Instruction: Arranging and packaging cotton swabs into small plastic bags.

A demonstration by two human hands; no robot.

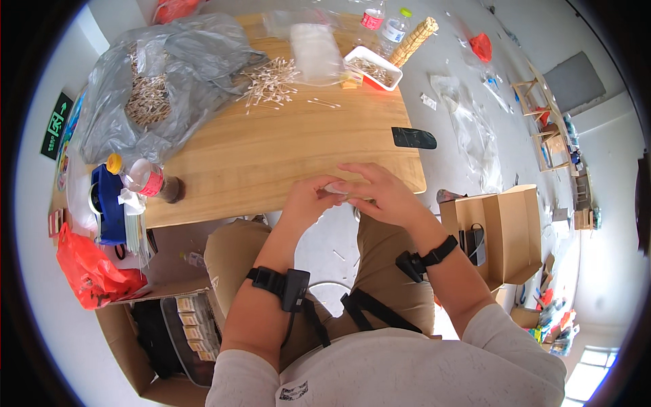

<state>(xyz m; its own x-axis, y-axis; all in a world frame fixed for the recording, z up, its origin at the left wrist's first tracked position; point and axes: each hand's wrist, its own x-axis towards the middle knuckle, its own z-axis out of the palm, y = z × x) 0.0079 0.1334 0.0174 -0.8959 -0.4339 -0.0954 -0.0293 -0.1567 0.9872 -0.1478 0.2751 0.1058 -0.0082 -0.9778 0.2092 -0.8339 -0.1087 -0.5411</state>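
Note:
Just off the near edge of the wooden table (271,156), above my lap, my two hands meet. My left hand (306,198) is closed, pinching a small whitish, film-like piece (333,189) between thumb and fingers. Against the same piece press the thumb and a finger of my right hand (385,195), its index finger stretched out above. What the piece is, and whether anything sits inside it, I cannot make out. Farther up the table lies a loose pile of cotton swabs (272,80), with a few strays beside it. A grey plastic bag (203,68) holds many more swabs.
At the back stand a white tray (390,76) of swabs, clear plastic packaging (315,54) and two bottles (393,32). A dark flat object (413,138) lies at the right edge. A bottle (152,182) leans at the left. Cardboard boxes (519,234) flank my legs.

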